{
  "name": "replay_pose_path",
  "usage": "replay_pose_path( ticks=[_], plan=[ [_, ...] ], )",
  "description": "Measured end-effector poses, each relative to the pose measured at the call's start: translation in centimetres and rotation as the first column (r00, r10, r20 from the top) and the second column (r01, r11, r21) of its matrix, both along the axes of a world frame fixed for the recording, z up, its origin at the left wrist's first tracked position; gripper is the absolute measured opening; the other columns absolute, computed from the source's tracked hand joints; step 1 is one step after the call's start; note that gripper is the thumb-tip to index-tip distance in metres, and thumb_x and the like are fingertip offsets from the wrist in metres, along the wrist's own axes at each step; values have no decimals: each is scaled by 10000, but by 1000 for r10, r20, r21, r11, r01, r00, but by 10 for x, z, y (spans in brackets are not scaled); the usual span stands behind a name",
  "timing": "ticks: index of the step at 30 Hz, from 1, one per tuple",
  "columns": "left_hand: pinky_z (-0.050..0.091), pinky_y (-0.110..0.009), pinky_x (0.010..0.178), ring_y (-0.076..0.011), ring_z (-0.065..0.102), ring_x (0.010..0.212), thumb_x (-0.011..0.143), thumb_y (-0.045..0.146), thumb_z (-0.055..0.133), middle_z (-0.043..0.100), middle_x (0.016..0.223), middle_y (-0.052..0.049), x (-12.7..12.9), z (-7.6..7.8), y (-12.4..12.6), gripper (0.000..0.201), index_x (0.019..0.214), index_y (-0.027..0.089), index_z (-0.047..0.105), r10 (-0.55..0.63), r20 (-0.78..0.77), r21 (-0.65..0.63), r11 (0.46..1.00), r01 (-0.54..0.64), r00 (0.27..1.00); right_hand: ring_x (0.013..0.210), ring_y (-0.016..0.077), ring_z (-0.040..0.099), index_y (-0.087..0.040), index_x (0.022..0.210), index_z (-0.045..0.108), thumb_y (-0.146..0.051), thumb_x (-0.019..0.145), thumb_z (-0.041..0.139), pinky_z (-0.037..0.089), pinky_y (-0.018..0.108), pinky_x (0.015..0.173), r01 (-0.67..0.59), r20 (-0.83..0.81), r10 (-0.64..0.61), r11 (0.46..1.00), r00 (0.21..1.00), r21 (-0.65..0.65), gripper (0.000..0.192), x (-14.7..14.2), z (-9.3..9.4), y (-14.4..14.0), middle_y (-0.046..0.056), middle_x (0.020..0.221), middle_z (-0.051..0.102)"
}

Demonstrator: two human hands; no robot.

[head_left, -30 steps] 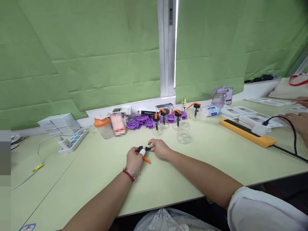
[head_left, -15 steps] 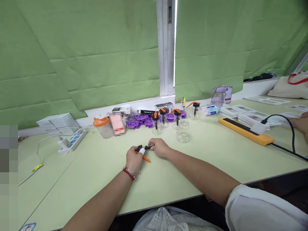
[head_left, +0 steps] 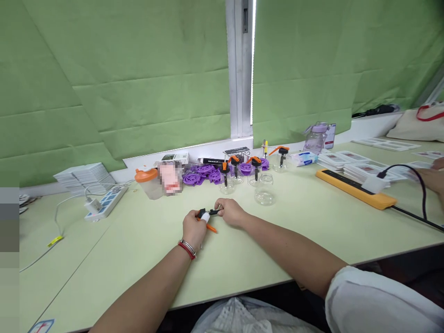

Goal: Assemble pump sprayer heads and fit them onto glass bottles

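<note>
My left hand (head_left: 193, 227), with a red and silver bracelet on the wrist and a white cover on one fingertip, grips a small black and orange pump head (head_left: 207, 215) just above the pale green table (head_left: 132, 240). My right hand (head_left: 230, 212) pinches the black end of the same part from the right. An orange lever sticks out below my left fingers. An empty clear glass bottle (head_left: 264, 191) stands behind my right hand, and three bottles fitted with black and orange pump heads (head_left: 236, 169) stand further back.
Purple plastic wheels (head_left: 204, 174) lie by the window sill. An orange-lidded cup (head_left: 147, 183), a white power strip (head_left: 104, 204) and stacked white cards (head_left: 85, 175) are at the left. A yellow power strip (head_left: 354, 188) with a black cable lies right, near another person's hand (head_left: 432, 175).
Both my hands stay on the pump head with almost no movement. The other person's hands at the right edge have drawn back toward the frame edge.
</note>
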State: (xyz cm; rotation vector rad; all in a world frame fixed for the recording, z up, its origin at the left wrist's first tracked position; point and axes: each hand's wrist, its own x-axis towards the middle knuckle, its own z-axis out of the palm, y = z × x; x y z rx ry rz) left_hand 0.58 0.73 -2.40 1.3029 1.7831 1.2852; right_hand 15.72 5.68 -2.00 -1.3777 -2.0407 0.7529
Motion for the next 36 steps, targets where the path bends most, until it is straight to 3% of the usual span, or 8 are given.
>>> replay_pose_path(
  ticks=[19, 23, 29, 36],
  plan=[
    [405, -264, 559, -163, 546, 633, 662, 330, 643, 623, 735, -54, -3, -6, 4, 271, 856, 142, 623, -7, -37, 20, 1000, 8, 999, 666, 120, 525, -206, 891, 667, -79, 734, 586, 343, 225, 606, -1, 16, 1, 1000, 1000, 26, 218, 1, -1, -2, 2, 751, 630],
    [395, -259, 558, -157, 535, 620, 645, 331, 659, 616, 714, -45, -4, -10, 6, 280, 848, 141, 630, -3, -29, 32, 999, 4, 1000, 694, 124, 537, -220, 961, 655, -79, 733, 589, 355, 227, 633, 0, 15, -1, 999, 1000, 37, 276, 1, -1, -1, 1, 788, 647],
    [399, -266, 568, -160, 537, 634, 651, 308, 649, 620, 731, -49, -3, -7, 5, 271, 864, 141, 630, 5, -32, 16, 1000, -4, 999, 708, 129, 542, -213, 917, 664, -98, 737, 591, 359, 223, 619, 9, 29, -9, 1000, 1000, 22, 225, 2, 0, -3, 9, 797, 647],
    [395, -268, 557, -155, 528, 614, 662, 339, 640, 610, 721, -47, -2, -6, 4, 280, 860, 141, 625, -5, -34, 7, 1000, 5, 999, 718, 126, 556, -225, 985, 675, -82, 734, 587, 379, 227, 648, 8, 23, -8, 1000, 1000, -6, 302, 5, 0, -1, 15, 845, 660]
  ],
)
